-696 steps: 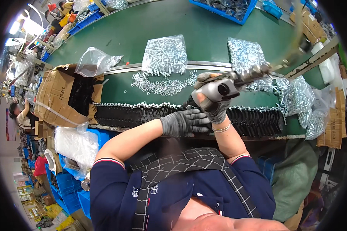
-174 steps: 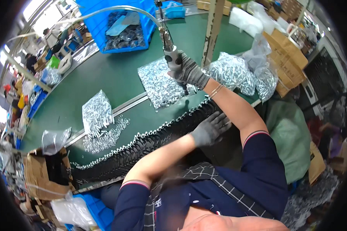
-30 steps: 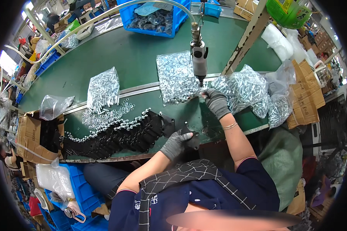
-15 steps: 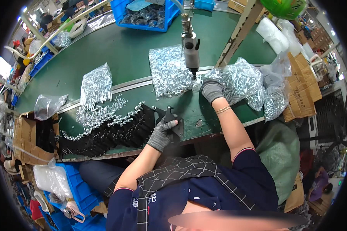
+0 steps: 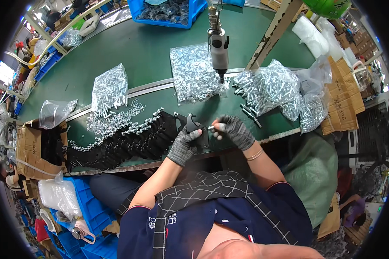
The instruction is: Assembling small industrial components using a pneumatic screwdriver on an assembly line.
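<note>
My left hand (image 5: pixel 185 144), in a grey fingerless-tip knit glove, is closed on a black bracket (image 5: pixel 191 124) at the table's front edge. Close beside it, my right hand (image 5: pixel 237 133), gloved the same way, pinches a small silver bolt (image 5: pixel 211 128) by the bracket's right side. Whether the bolt has entered a hole, I cannot tell. Left of my hands lies a long row of black brackets (image 5: pixel 138 142) with silver nuts (image 5: pixel 129 131) along its far edge. A few loose bolts (image 5: pixel 250 114) lie beyond my right hand.
A pneumatic screwdriver (image 5: pixel 219 52) hangs above a bag of nuts (image 5: pixel 194 73). Bags of bolts stand at right (image 5: pixel 272 88) and left (image 5: pixel 110 88). A slanted metal post (image 5: pixel 274 34) rises behind. A blue crate (image 5: pixel 162 21) sits far back; a cardboard box (image 5: pixel 30 149) stands left.
My right hand has come back toward me from beside the bolt bag and now holds a bolt at the bracket. The left hand stays on the bracket, nearly in place.
</note>
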### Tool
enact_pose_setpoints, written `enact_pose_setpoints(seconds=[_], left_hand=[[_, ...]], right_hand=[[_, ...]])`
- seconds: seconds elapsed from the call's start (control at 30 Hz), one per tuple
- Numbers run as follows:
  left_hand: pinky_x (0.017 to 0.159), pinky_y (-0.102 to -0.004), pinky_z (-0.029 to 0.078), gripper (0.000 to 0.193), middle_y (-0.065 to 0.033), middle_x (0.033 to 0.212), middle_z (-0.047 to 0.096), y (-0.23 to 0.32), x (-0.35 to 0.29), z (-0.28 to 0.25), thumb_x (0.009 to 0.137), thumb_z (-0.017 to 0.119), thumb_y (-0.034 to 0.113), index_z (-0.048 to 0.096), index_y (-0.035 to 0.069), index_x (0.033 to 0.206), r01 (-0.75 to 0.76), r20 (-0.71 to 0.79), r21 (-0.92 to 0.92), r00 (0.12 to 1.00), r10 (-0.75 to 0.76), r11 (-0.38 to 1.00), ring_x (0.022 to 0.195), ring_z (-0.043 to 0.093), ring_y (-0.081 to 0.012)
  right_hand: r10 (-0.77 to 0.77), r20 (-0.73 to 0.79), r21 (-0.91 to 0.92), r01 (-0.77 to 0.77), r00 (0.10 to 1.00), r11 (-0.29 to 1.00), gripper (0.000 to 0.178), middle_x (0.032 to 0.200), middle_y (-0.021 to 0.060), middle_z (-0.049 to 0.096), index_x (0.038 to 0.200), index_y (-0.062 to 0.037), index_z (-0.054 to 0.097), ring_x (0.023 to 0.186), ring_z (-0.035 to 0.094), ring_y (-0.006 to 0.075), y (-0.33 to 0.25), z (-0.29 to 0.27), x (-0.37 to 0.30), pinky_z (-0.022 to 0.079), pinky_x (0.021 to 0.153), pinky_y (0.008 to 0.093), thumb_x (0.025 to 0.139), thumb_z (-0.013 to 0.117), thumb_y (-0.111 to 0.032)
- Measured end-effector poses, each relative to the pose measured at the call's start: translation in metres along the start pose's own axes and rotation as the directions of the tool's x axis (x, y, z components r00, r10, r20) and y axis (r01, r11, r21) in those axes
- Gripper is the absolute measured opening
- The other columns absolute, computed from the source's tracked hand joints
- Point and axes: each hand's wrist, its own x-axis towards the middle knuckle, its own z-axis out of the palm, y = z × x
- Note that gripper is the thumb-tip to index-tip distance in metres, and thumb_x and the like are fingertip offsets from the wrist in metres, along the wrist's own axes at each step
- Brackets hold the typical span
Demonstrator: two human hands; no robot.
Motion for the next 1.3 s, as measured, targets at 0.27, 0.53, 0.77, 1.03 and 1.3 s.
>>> enact_pose_setpoints(seconds=[0.27,0.53,0.77,1.03,1.3], left_hand=[[0.072,-0.0264,0.049,0.025,-0.0012,0.09,0.059,0.006,-0.006,-0.002,0.083,0.067,0.018,0.056,0.007,0.102,0.068,0.135,-0.054,0.989,-0.06,0.996,0.081,0.058,-0.0139],[0.063,-0.0238,0.046,0.031,-0.0027,0.084,0.06,-0.005,-0.008,-0.005,0.083,0.068,0.026,0.057,0.005,0.104,0.168,0.064,-0.201,0.985,-0.158,0.965,0.073,0.056,-0.0121],[0.06,-0.023,0.049,0.037,-0.0044,0.084,0.063,0.006,-0.015,-0.002,0.083,0.068,0.028,0.056,0.005,0.11,0.224,0.225,-0.13,0.955,-0.191,0.966,0.07,0.06,-0.0138],[0.051,-0.0208,0.045,0.049,-0.0045,0.085,0.064,-0.006,-0.016,0.003,0.083,0.066,0.04,0.055,0.002,0.112,0.111,0.127,-0.051,0.986,-0.104,0.992,0.064,0.058,-0.01],[0.07,-0.0274,0.055,0.039,-0.0081,0.094,0.064,-0.004,-0.019,-0.004,0.084,0.069,0.021,0.055,0.002,0.115,0.259,0.32,-0.21,0.929,-0.184,0.943,0.08,0.065,-0.0189]], right_hand=[[-0.101,0.134,0.42,0.036,0.986,0.907,0.02,0.08,0.0062,0.065,0.104,-0.0014,0.062,0.071,0.061,0.0114,0.042,0.023,0.004,0.051,0.061,0.0247,0.088,0.063,-0.013],[-0.616,0.116,-0.804,0.438,0.779,0.402,0.019,0.079,0.0034,0.068,0.099,-0.0009,0.061,0.071,0.063,0.0103,0.032,0.038,-0.009,0.051,0.062,0.0252,0.085,0.066,-0.012],[-0.192,0.062,-0.014,0.193,0.979,0.981,0.013,0.075,0.0037,0.065,0.094,0.0003,0.06,0.066,0.06,0.0082,0.007,0.033,-0.013,0.049,0.059,0.0249,0.083,0.065,-0.006],[-0.329,0.081,-0.263,0.339,0.941,0.903,0.007,0.076,0.0028,0.065,0.089,-0.0026,0.062,0.06,0.057,0.0068,0.004,0.033,-0.016,0.045,0.054,0.0207,0.083,0.065,-0.005],[-0.249,0.066,-0.131,0.256,0.966,0.958,0.004,0.074,0.002,0.064,0.086,-0.0036,0.061,0.057,0.055,0.0053,-0.008,0.033,-0.032,0.043,0.052,0.0192,0.083,0.064,-0.005]])
